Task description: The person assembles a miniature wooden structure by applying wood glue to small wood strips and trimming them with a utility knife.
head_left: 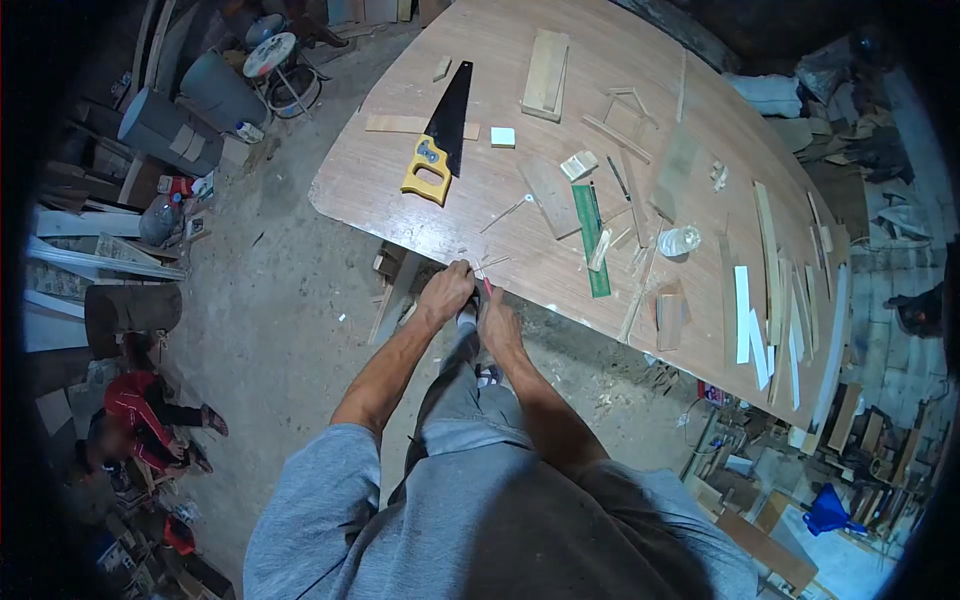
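At the near edge of the wooden table, my left hand is closed round the end of thin wooden sticks that lie at the edge. Close on its right, my right hand is closed on a small red tool, whose kind I cannot make out. The two hands are almost touching. A handsaw with a yellow handle lies beyond them to the left. To the right are a green ruler, a dark pen and a clear sheet.
Wooden strips, a clear plastic cup and a stacked wood block lie on the table. A person in red sits at the lower left. A round stool and grey barrels stand at the upper left.
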